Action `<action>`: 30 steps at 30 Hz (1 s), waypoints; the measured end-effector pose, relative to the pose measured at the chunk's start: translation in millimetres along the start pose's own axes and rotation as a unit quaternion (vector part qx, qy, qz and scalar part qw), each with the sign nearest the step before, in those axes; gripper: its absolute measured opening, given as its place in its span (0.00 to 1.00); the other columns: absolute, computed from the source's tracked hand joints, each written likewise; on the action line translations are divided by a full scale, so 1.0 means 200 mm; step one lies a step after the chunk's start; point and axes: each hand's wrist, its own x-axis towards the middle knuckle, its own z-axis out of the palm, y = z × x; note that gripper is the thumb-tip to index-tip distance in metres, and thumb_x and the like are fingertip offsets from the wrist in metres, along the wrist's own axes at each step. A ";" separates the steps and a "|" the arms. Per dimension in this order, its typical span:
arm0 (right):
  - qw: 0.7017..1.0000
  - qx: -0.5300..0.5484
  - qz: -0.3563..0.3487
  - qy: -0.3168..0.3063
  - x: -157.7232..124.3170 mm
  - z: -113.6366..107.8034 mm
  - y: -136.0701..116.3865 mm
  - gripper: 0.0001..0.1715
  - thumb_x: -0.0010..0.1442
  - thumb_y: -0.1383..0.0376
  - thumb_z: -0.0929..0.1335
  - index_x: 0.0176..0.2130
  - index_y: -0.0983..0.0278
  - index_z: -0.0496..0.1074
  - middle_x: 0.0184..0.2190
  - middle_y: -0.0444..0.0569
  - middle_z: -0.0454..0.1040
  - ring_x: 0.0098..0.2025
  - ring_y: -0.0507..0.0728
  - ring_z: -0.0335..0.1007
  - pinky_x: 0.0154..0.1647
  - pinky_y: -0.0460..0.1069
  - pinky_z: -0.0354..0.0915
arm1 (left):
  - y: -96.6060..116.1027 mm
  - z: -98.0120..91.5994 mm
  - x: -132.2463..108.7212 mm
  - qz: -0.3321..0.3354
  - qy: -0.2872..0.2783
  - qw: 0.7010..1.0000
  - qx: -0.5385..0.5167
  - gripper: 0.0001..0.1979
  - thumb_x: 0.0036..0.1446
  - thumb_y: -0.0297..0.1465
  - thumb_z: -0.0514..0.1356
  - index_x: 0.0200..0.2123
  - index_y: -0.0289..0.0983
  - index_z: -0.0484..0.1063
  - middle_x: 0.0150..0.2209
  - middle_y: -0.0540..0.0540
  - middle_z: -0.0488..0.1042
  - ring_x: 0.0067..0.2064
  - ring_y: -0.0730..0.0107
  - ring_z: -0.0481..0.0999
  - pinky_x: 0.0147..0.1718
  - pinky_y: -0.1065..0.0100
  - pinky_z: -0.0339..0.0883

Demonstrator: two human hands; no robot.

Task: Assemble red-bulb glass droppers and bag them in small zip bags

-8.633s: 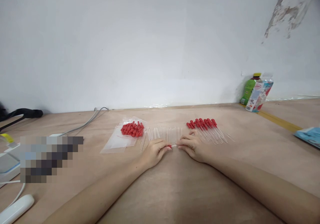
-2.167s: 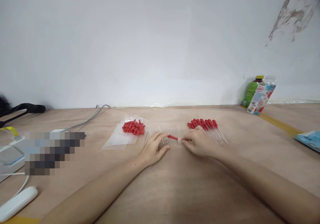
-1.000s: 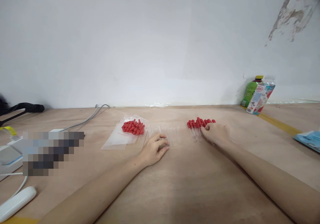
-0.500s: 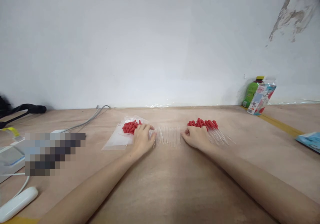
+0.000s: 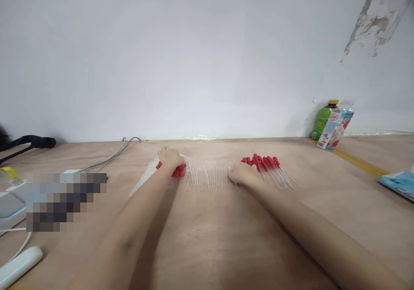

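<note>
My left hand [image 5: 170, 155] is over a pile of loose red rubber dropper bulbs [image 5: 179, 171] lying on a clear plastic bag [image 5: 145, 176]. Its fingertips are turned away from view. Right of the pile, several thin glass dropper tubes [image 5: 207, 177] lie side by side in a row. At the row's right end, my right hand [image 5: 242, 173] rests low with its fingers curled together; whatever they hold is hidden. Beyond that hand lies a group of droppers [image 5: 268, 165], red bulbs fitted on glass tubes that fan out to the lower right.
A green bottle with a yellow cap [image 5: 321, 120] and a printed carton-like bottle [image 5: 335, 130] stand by the wall. A blue packet [image 5: 399, 184] lies at the right edge. Cables [image 5: 113, 154], a white power strip [image 5: 14, 204] and a white rounded object [image 5: 21, 264] are on the left.
My left hand has moved left and away from me, off the tube row and over the red bulbs. My right hand stays at the row's right end.
</note>
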 end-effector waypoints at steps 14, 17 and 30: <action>0.919 0.163 -0.273 0.231 -0.22 0.07 0.25 0.11 0.59 0.63 0.59 0.40 0.65 0.65 0.33 0.50 0.73 0.35 0.55 0.67 0.38 0.50 0.55 | 0.15 -0.15 -0.45 0.275 -0.012 0.924 -0.264 0.08 0.57 0.35 0.50 0.33 0.37 0.64 0.32 0.47 0.70 0.33 0.70 0.69 0.32 0.69 0.62; 0.900 0.165 -0.312 0.257 -0.27 0.10 0.25 0.11 0.59 0.64 0.60 0.39 0.64 0.68 0.33 0.50 0.73 0.35 0.54 0.67 0.36 0.49 0.56 | 0.16 -0.14 -0.66 0.305 -0.049 0.896 -0.318 0.07 0.56 0.34 0.52 0.35 0.37 0.65 0.31 0.49 0.71 0.32 0.71 0.70 0.32 0.70 0.62; 0.860 0.152 -0.411 0.262 -0.33 0.13 0.18 0.10 0.58 0.64 0.61 0.37 0.64 0.70 0.27 0.46 0.73 0.27 0.49 0.64 0.39 0.50 0.52 | 0.19 -0.13 -0.74 0.350 -0.055 0.858 -0.371 0.09 0.58 0.32 0.51 0.38 0.37 0.69 0.34 0.47 0.71 0.35 0.71 0.70 0.35 0.70 0.63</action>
